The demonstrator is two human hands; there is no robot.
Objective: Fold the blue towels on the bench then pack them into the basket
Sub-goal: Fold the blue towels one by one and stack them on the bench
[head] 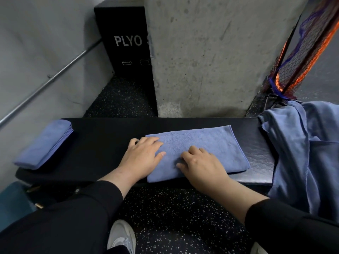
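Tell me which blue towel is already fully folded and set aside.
The stack of towels at the bench's left end, touched by neither hand. The middle towel lies under both hands, and the pile at the right end is loose and unfolded.

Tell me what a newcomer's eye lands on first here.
First, the two hands in the middle of the black bench: the left hand and right hand rest on a half-folded blue towel. Next, a stack of folded towels sits at the bench's left end, and a heap of unfolded blue towels drapes over its right end.
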